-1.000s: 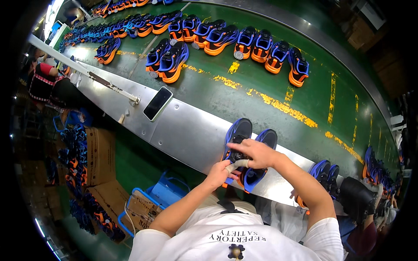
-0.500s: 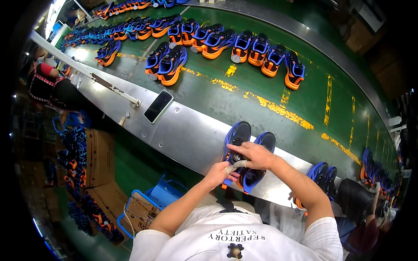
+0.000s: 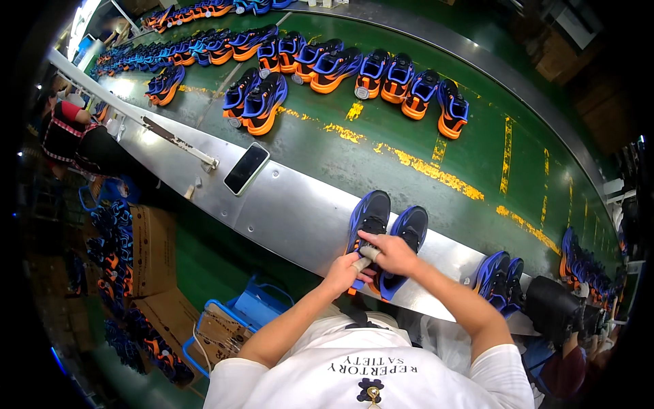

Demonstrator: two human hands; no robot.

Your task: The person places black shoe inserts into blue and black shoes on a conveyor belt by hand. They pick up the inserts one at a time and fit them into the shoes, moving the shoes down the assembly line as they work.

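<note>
The right hand (image 3: 394, 252) has slid a little lower over the pair of blue-and-black sports shoes with orange soles (image 3: 371, 221), which stays put on the brushed steel ledge (image 3: 293, 204) beside the green conveyor belt (image 3: 422, 136). The left hand (image 3: 346, 271) still meets it there, both pinching a small pale piece (image 3: 368, 253) against the left shoe's heel. The black smartphone (image 3: 246, 168) lies unmoved on the ledge.

Phone (image 3: 246, 168) lies flat on the steel ledge, upper left of the hands: black rectangle, screen dark with a pale glare. Brown cardboard boxes (image 3: 151, 240) stand on the floor at left, below the ledge, flaps open, beside heaps of blue-and-orange shoes. Another open cardboard box (image 3: 223, 332) sits in a blue crate (image 3: 255, 308), just left of the person's left arm. No signs or labels clear enough to tell.
</note>
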